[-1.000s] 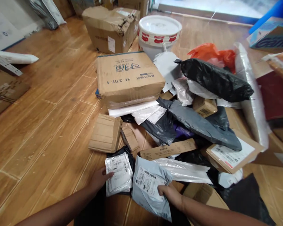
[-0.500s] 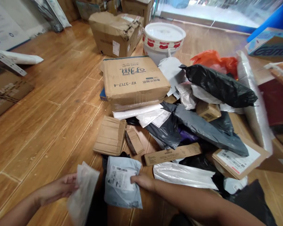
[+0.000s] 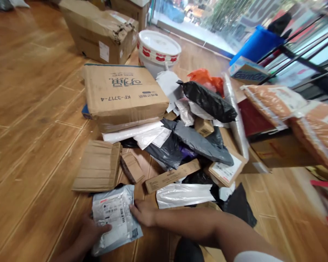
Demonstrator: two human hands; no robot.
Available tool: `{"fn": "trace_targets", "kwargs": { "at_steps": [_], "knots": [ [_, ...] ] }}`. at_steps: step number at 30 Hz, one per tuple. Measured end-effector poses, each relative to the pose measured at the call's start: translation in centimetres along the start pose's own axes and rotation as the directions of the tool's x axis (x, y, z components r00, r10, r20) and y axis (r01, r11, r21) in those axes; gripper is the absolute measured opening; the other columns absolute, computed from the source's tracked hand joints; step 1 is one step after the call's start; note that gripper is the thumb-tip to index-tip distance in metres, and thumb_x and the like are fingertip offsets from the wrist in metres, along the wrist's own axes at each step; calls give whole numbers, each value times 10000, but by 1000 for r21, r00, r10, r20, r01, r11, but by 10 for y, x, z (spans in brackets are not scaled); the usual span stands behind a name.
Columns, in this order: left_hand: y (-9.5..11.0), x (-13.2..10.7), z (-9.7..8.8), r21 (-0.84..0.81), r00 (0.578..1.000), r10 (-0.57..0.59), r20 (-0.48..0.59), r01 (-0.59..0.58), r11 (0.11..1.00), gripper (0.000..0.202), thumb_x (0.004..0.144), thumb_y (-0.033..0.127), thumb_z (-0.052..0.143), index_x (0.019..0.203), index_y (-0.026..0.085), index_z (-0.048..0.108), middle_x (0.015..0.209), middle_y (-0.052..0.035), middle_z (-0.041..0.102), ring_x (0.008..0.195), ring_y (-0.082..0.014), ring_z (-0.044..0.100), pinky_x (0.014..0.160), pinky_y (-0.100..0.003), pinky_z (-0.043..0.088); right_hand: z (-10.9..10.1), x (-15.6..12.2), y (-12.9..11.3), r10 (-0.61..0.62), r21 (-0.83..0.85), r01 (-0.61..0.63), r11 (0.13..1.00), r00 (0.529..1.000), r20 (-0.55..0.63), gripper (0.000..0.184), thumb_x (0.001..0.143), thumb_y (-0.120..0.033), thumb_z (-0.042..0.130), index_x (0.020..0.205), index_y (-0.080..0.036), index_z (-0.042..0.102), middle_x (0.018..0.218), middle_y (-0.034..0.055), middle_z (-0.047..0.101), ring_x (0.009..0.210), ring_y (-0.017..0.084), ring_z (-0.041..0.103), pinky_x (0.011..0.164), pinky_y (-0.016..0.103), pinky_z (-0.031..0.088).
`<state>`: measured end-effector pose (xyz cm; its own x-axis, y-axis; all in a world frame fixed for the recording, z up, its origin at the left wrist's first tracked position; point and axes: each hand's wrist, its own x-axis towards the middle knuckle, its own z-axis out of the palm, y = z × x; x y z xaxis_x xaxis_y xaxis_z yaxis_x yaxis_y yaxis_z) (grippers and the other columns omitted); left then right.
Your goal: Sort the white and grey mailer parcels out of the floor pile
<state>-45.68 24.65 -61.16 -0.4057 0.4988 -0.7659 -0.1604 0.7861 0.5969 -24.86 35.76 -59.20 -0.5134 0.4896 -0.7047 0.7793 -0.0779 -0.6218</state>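
Left hand: I have the left hand (image 3: 90, 233) at the near left edge of the white packet (image 3: 112, 220), its thumb laid across the face; the fingers go out of sight at that edge, but I read it as a light grip
Right hand: the right hand (image 3: 144, 214) touches the right edge of the blue-grey mailer (image 3: 130, 193) with bent fingers; I cannot tell whether it pinches the film or only steadies it
White packet: face up on the blue-grey mailer, close in front of me, just short of the flat brown carton (image 3: 98, 165); I cannot tell whether the pair rests on the floor (image 3: 47, 171) or is held off it
Weight: both look thin, so I would expect them to be light
Stiffness: I judge them soft, liable to sag and crease if lifted by one corner
Surface: the plastic shines, so I expect the two to slide on each other
Fragility: no sign of anything brittle, though I cannot see the contents
Best hold: I would take both edges together, thumbs above and fingers below, clear of the printed label (image 3: 115, 210)
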Motion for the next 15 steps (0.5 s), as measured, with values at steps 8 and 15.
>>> {"fn": "trace_targets", "kwargs": {
  "at_steps": [8,15],
  "knots": [
    [9,5,3,-87,909,-174,380,222,971,502,233,303,824,695,215,648,783,-112,741,983,-440,634,981,-543,456,-126,-71,100,72,-316,-197,928,927,-367,569,546,-199,699,1084,-48,594,1260,314,496,1229,507,386,1040,591,279],
    [-24,-10,4,-87,948,44,315,-18,996,490,344,472,870,744,228,728,842,-94,753,945,-425,651,1013,-579,430,-112,-76,102,-61,-325,-11,946,976,-211,673,438,-135,629,1110,-98,606,1137,228,600,1100,429,494,1041,554,254]
  ]
}}
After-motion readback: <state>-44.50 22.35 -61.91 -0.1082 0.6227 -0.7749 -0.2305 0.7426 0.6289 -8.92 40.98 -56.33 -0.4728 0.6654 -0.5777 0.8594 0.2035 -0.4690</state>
